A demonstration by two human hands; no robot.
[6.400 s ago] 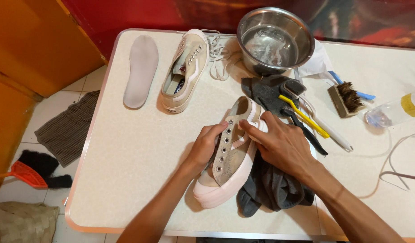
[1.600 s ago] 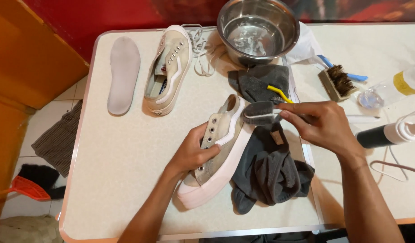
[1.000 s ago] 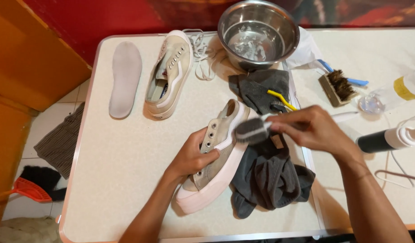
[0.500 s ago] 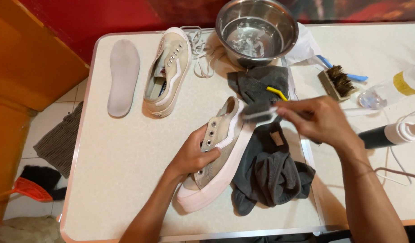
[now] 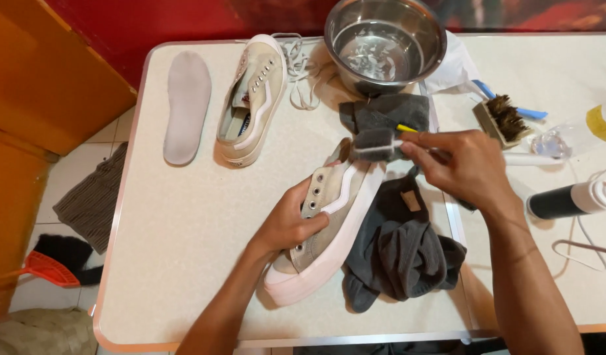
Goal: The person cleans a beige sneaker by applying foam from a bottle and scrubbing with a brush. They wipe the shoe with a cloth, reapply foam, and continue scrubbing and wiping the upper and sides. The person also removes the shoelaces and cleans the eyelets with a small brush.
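I see left hand [image 5: 286,220] pinning shoe [image 5: 329,217], long axis diagonal; right hand [image 5: 464,167] gripping brush [image 5: 375,144] at its heel.

Warm, fairly bright indoor light from overhead; soft shadows pool just under the left hand [image 5: 286,220] and beneath the right hand [image 5: 464,167]. Glare glints in the steel bowl [image 5: 385,43] beyond the fingertips; edges slightly curved, focus sharp

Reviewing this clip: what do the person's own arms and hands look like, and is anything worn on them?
Both forearms are bare to the bottom edge of the picture, with no sleeves in view. The left hand and right hand wear no gloves; no watch, ring or band shows.
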